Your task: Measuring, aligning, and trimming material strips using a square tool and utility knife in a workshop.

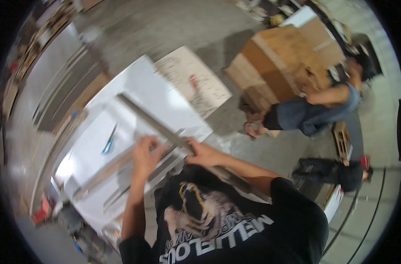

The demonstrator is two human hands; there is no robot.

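Note:
My right hand (202,152) is closed around a long grey-brown strip (152,118). The strip slants from above the white sheet back past my right forearm; whether it is wood or metal I cannot tell. To its left, my left hand (147,155) is slightly blurred, fingers bent and thumb apart, with nothing visible in it. Beneath that hand a brownish strip (106,172) lies on the white-topped table (134,83). Several more narrow grey strips (163,169) lie between my hands and my body. A blue-handled cutter or similar slim tool (109,143) rests on the white top.
Beyond the table is a pale marked board (196,72) with a small red object (194,82). A co-worker (315,110) stands by large cardboard boxes (279,57) at right; another person (332,173) is lower right. Long panels (66,90) are stacked at left.

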